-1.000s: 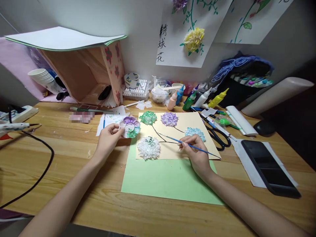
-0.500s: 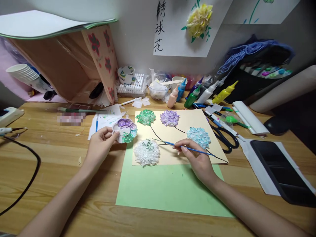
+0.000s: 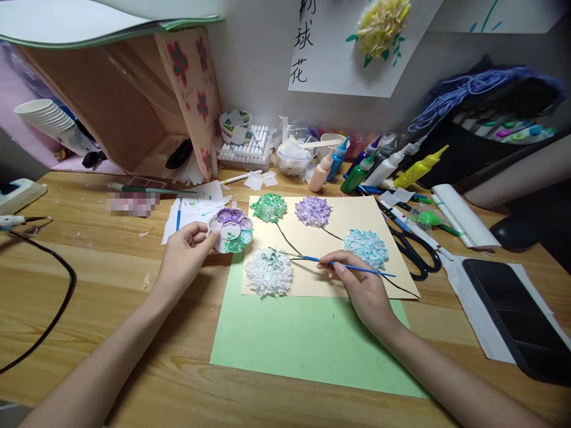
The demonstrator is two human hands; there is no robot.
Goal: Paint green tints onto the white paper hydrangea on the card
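Head view. The left hand (image 3: 185, 252) pinches the rim of a flower-shaped palette (image 3: 231, 230) between thumb and fingers; its rounded wells bear purple, pale blue and green paint, and it lies just beyond the left edge of the cream sheet (image 3: 321, 282). The right hand (image 3: 361, 285) pinches a slender blue paintbrush (image 3: 339, 264) between thumb and fingers, its tip directed toward the white flower (image 3: 269, 273), a ruffled, rounded mass with green strokes near its top. Whether the bristles touch the petals cannot be determined. Three further textured blooms, the green flower (image 3: 269, 207), the purple flower (image 3: 313, 211) and the light blue flower (image 3: 366, 249), are fixed to the cream sheet, with thin dark painted stems between them. The cream sheet partly overlies a smooth green sheet (image 3: 312, 345) on the wood-grained table (image 3: 169, 380). To the right lie black-handled scissors (image 3: 414, 255), partly covered by the cream sheet, and a flat, dark phone (image 3: 517, 321) on white paper (image 3: 491, 351). Beyond the cream sheet stand tapered plastic paint bottles (image 3: 355, 176), near a rounded clear bowl (image 3: 292, 160) filled with crumpled white material.
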